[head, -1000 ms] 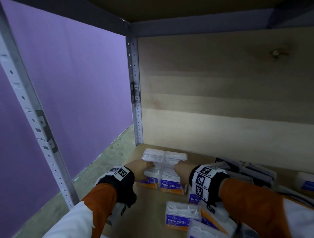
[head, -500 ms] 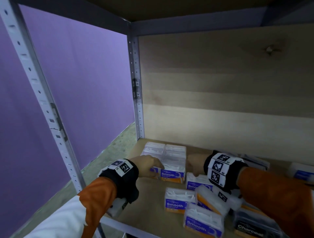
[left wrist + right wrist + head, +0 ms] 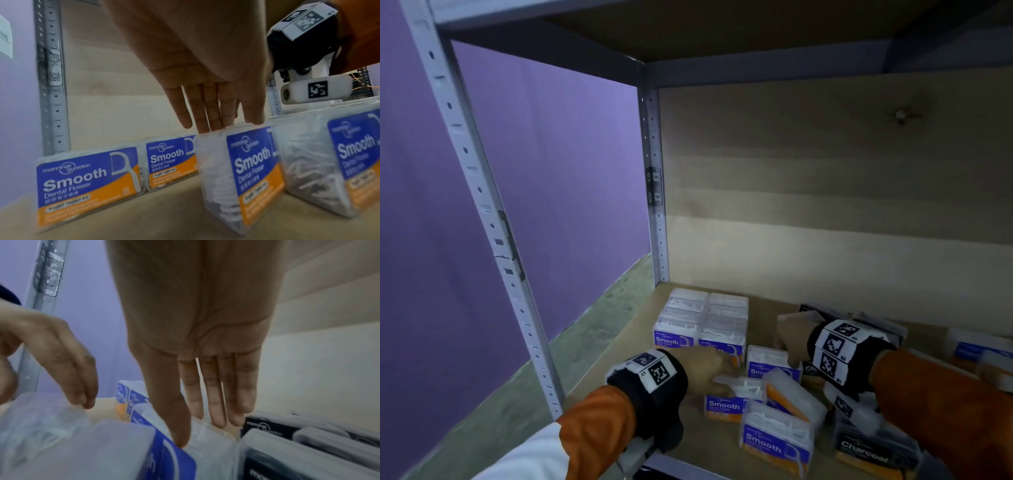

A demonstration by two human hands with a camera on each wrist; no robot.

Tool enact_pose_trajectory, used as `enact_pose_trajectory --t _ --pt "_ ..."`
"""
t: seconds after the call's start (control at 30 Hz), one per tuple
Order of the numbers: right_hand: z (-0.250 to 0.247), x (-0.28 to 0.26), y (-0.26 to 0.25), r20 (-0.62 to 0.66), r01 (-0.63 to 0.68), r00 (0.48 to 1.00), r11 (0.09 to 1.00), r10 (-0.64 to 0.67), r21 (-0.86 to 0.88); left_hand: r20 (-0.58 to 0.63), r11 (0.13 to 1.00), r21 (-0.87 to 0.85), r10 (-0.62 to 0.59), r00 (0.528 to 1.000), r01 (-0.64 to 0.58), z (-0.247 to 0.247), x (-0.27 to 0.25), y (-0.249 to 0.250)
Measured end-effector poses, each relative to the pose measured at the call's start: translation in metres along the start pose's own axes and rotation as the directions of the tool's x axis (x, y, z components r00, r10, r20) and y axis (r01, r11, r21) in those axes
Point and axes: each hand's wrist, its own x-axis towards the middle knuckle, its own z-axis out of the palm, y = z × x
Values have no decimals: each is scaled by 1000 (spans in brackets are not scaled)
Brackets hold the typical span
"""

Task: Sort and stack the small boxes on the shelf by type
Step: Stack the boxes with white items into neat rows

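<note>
From the head view we see only the backs of both hands; the wrist views show the fingers. The left hand (image 3: 197,68) has straight fingers (image 3: 209,113), their tips touching the top of a clear box (image 3: 240,175) with a blue-orange "Smooth" label. The right hand (image 3: 197,331) is also flat, its thumb tip resting on another such box (image 3: 209,454), with black boxes (image 3: 267,426) just beside its fingertips.

Head view looks down into shelf (image 3: 619,346); wrist views close, sharing boxes (image 3: 242,175).

Charcoal box (image 3: 873,454) — edge-cut, label half hidden.
</note>
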Motion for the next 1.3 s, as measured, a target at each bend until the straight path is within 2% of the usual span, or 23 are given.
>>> enact_pose_trajectory --t 0.33,0.6,0.7,0.93,1.07,1.3 --pt "8 0 0 -49 2 999 999 1 53 -48 998 58 -19 999 21 4 -5 4" --pt "0 -2 -4 -34 48 998 999 -48 11 -81 990 37 -135 987 139 5 -20 -20" --pt "-4 -2 -8 -57 63 996 998 -64 -17 -116 981 -36 -191 975 188 7 -26 -33" --pt "-12 4 -24 -125 141 982 990 -139 8 -124 959 4 -281 952 283 10 -37 -60" --pt "-15 10 -37 -155 178 971 984 -180 -24 -146 940 -44 -342 928 339 11 -39 -72" --pt "-22 19 -57 -146 207 965 975 -216 -77 -183 941 -10 -335 924 339 12 -35 -84"
